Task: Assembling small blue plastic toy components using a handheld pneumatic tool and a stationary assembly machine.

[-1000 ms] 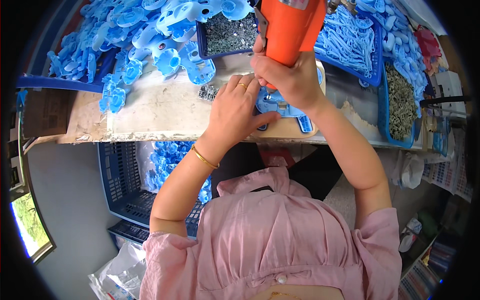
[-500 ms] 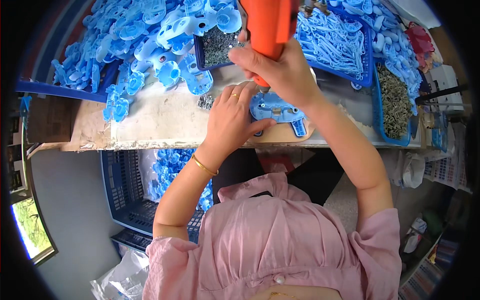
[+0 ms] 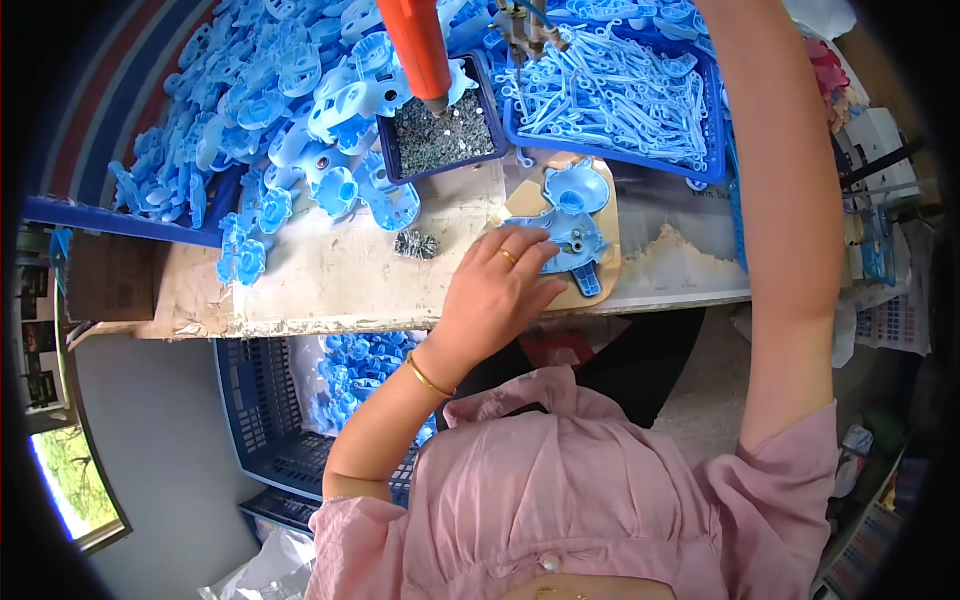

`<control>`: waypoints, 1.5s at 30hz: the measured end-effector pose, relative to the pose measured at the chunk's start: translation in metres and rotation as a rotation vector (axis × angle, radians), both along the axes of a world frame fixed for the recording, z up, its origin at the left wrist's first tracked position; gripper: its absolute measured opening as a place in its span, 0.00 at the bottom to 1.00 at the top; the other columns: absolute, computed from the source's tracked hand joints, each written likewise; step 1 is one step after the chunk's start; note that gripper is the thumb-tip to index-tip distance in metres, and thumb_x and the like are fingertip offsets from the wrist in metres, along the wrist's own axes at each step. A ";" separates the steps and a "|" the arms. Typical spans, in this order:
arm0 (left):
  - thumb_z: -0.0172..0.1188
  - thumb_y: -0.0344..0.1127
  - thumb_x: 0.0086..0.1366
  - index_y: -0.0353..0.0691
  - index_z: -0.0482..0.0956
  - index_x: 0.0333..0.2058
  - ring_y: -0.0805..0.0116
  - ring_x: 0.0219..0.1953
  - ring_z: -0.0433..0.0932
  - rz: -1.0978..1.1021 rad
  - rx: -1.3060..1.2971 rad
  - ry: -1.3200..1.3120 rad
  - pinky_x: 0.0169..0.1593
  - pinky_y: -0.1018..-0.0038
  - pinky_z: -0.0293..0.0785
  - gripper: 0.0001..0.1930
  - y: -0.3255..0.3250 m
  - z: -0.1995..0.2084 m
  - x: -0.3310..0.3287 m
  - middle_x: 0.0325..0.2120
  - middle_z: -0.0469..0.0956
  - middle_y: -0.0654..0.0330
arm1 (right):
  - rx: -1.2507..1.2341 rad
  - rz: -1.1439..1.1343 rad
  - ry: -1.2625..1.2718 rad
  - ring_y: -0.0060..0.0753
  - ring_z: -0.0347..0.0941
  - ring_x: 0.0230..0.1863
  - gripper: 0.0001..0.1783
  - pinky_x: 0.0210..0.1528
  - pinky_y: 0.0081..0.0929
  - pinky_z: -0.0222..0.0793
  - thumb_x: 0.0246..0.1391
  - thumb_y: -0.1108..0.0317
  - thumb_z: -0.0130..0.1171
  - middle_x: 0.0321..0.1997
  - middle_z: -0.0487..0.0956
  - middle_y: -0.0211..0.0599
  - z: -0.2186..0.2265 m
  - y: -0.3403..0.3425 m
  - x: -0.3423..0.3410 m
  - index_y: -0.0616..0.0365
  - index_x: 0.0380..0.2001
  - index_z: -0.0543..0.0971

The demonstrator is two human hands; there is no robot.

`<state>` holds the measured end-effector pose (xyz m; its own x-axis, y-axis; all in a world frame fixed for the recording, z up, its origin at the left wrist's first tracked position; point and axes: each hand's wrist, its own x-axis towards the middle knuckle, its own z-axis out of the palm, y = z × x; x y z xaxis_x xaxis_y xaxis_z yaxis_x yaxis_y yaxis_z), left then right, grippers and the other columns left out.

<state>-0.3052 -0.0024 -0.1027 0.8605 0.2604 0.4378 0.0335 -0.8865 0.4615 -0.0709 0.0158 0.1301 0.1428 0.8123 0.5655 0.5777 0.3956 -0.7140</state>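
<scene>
A light blue moulded plastic shell (image 3: 588, 245) lies on a tan board near the table's front edge, a round cup-shaped part (image 3: 578, 188) at its far end. My left hand (image 3: 505, 285) lies over the shell's left side, fingers curled onto it and partly hiding it. My right arm stretches far forward at the right, and its hand is beyond the top edge of the picture. An orange-red power screwdriver (image 3: 415, 50) hangs tip down above a dark blue tray of small screws (image 3: 450, 140), with no hand visible on it.
Blue shells (image 3: 250, 110) are heaped at the far left. A blue basket of thin light blue plastic pieces (image 3: 620, 100) stands behind the board. A clump of screws (image 3: 415, 245) sits left of my left hand. Below the table is a dark blue crate (image 3: 255, 420).
My right hand has let go of the screwdriver and gone out of view up and right. The screwdriver now hangs farther left. The shell under my left hand now shows a different side.
</scene>
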 end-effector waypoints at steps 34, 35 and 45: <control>0.65 0.34 0.59 0.41 0.79 0.39 0.59 0.49 0.77 -0.051 0.166 0.012 0.53 0.63 0.73 0.09 -0.018 -0.015 0.031 0.42 0.81 0.60 | 0.207 0.004 0.550 0.13 0.71 0.21 0.25 0.21 0.16 0.66 0.58 0.70 0.67 0.26 0.72 0.24 -0.055 -0.077 -0.029 0.64 0.53 0.67; 0.65 0.33 0.59 0.41 0.79 0.38 0.59 0.49 0.77 -0.047 0.165 0.024 0.53 0.64 0.73 0.09 -0.021 -0.011 0.030 0.44 0.81 0.61 | 0.186 -0.161 0.274 0.13 0.70 0.21 0.28 0.20 0.15 0.65 0.59 0.64 0.68 0.27 0.71 0.24 -0.032 -0.076 -0.030 0.64 0.54 0.67; 0.64 0.25 0.46 0.29 0.80 0.29 0.53 0.38 0.78 -0.043 -0.513 0.191 0.46 0.65 0.72 0.09 0.000 0.124 -0.070 0.32 0.81 0.50 | -0.026 -0.466 0.025 0.18 0.74 0.36 0.20 0.39 0.22 0.72 0.65 0.55 0.58 0.36 0.79 0.28 -0.051 -0.113 0.187 0.61 0.48 0.79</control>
